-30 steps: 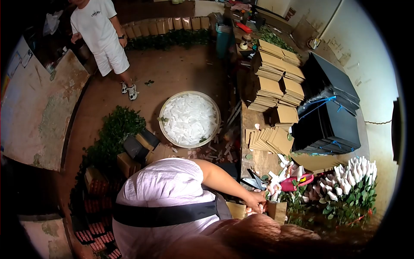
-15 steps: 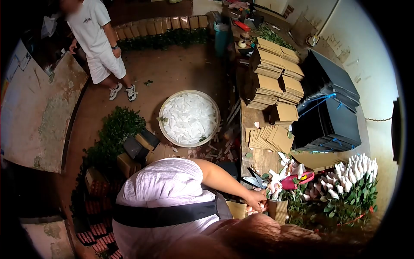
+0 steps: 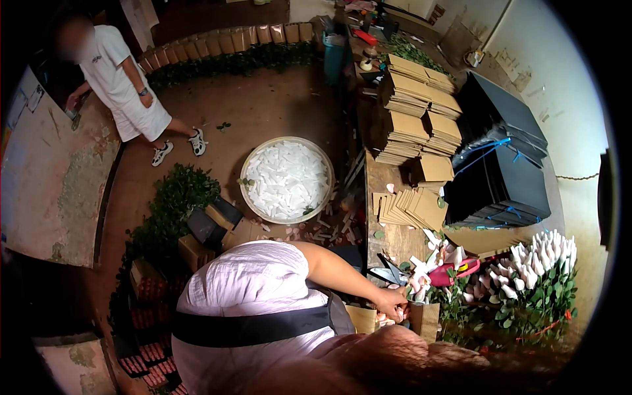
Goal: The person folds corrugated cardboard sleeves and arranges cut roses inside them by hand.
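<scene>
My left hand (image 3: 392,303) reaches over the work table, its fingers bent together and pointing down at pale pink rose heads (image 3: 385,320). What lies between the fingertips is too small to make out. The rose heads sit between a tan cardboard piece (image 3: 362,318) and an upright corrugated cardboard piece (image 3: 425,320). Just beyond the hand are loose pink and white blooms (image 3: 421,280) and a dark bladed tool (image 3: 390,271). A pink-red object (image 3: 454,273) lies further right. My right hand does not show; hair covers the lower part of the view.
Cardboard stacks (image 3: 408,125) and dark sheets tied with blue cord (image 3: 500,184) stand on the table (image 3: 395,247). White-sleeved roses (image 3: 540,263) are at the right. A round tub of white sleeves (image 3: 286,181) and wrapped bunches (image 3: 194,253) are on the floor. Another person (image 3: 125,85) stands upper left.
The other person has stepped left and leans toward the left-hand board, one hand at its edge. My left hand stays at almost the same place, with only slight finger movement.
</scene>
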Motion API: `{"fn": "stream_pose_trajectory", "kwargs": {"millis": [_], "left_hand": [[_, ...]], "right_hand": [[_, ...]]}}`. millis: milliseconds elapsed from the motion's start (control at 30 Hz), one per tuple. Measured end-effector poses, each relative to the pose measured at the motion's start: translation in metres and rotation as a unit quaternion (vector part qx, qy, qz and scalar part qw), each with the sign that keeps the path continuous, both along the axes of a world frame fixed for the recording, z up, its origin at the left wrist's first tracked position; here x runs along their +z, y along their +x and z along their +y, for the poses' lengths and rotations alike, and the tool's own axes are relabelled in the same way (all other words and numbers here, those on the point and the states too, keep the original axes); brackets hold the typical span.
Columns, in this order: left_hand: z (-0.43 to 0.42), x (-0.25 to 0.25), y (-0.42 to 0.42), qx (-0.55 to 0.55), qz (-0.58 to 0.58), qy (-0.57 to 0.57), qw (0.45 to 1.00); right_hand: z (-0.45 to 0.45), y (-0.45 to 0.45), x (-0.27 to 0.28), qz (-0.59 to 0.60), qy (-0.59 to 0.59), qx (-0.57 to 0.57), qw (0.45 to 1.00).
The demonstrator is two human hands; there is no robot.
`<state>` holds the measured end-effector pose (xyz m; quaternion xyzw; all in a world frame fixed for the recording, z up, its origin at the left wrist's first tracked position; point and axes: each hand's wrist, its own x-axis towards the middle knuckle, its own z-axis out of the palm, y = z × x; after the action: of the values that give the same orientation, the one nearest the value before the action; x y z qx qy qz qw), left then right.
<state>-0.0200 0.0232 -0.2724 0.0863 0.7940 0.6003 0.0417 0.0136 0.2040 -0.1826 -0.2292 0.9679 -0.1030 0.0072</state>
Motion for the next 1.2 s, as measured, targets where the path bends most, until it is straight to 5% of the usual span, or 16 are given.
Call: {"fn": "stream_pose_trajectory", "kwargs": {"millis": [733,800,933,1067,1200], "left_hand": [[0.0,-0.002,0.003,0.004,0.001,-0.001,1.0],[-0.002,0.009,0.007,0.0,-0.042,0.001,0.999],[0.006,-0.021,0.0,0.035,0.049,-0.041,0.997],[-0.001,-0.021,-0.005,0.003,0.089,-0.036,0.995],[-0.017,0.019,0.004,-0.039,0.026,-0.028,0.999]], "right_hand": [[-0.008,0.005,0.011,0.019,0.011,0.005,1.0],[-0.007,-0.002,0.011,0.015,-0.022,0.028,0.999],[0.012,0.0,0.009,0.032,-0.103,0.073,0.991],[0.016,0.045,0.086,-0.123,-0.415,-0.07,0.899],[0.075,0.122,0.142,-0.401,-0.462,-0.104,0.784]]}}
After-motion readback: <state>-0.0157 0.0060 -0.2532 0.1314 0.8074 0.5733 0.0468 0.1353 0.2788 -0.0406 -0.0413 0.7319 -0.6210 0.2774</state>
